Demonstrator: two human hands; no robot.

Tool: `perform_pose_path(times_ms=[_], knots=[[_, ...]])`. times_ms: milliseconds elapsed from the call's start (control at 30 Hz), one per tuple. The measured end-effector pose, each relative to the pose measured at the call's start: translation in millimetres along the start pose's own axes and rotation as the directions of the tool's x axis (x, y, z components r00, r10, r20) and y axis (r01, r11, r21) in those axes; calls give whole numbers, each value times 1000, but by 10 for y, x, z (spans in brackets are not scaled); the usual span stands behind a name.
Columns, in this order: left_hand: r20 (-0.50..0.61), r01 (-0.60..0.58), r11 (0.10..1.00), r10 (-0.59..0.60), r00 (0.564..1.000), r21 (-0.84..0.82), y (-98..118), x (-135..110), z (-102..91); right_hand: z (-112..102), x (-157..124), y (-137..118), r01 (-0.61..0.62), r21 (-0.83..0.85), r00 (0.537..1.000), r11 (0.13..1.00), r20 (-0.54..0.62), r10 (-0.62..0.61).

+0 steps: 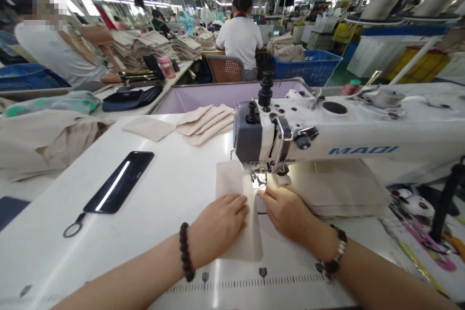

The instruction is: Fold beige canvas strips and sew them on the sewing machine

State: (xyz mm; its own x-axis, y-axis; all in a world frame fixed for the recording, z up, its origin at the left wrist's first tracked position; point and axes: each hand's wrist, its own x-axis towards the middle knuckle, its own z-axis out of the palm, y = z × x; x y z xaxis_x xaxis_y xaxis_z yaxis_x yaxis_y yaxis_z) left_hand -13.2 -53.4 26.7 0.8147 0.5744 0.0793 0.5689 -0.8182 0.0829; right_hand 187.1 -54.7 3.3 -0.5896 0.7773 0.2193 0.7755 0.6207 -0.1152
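A beige fabric piece (238,177) lies flat on the white sewing table, its right edge beside the presser foot (259,181) of a sewing machine (348,131). My left hand (221,220) rests on this fabric, palm down, with its fingers laid on the cloth just left of the foot. Close to the needle area, on the right, my right hand (286,210) has thumb and fingertips drawn together in a pinch. What lies between those fingertips is too small to make out. A stack of beige fabric pieces (337,189) sits under the machine arm, right of my right hand.
Fanned beige pieces (207,123) lie behind the work area. A black phone (119,181) with a ring strap is on the left of the table. Small tools (425,232) lie at far right. Ahead, a person in white (240,34) sits near a blue basket (307,65).
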Motion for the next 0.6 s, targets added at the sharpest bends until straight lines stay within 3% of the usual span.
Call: perform_pose_path(times_ms=[200, 367, 600], knots=[[28, 85, 996, -84, 996, -35, -267, 347, 88, -8, -14, 37, 67, 40, 998, 997, 10, -68], [-41, 106, 988, -111, 993, -109, -368, 400, 151, -9, -32, 50, 104, 43, 993, 994, 44, -106], [-53, 97, 985, -106, 993, -144, -387, 416, 186, 5, -40, 49, 103, 42, 994, 994, 29, -104]])
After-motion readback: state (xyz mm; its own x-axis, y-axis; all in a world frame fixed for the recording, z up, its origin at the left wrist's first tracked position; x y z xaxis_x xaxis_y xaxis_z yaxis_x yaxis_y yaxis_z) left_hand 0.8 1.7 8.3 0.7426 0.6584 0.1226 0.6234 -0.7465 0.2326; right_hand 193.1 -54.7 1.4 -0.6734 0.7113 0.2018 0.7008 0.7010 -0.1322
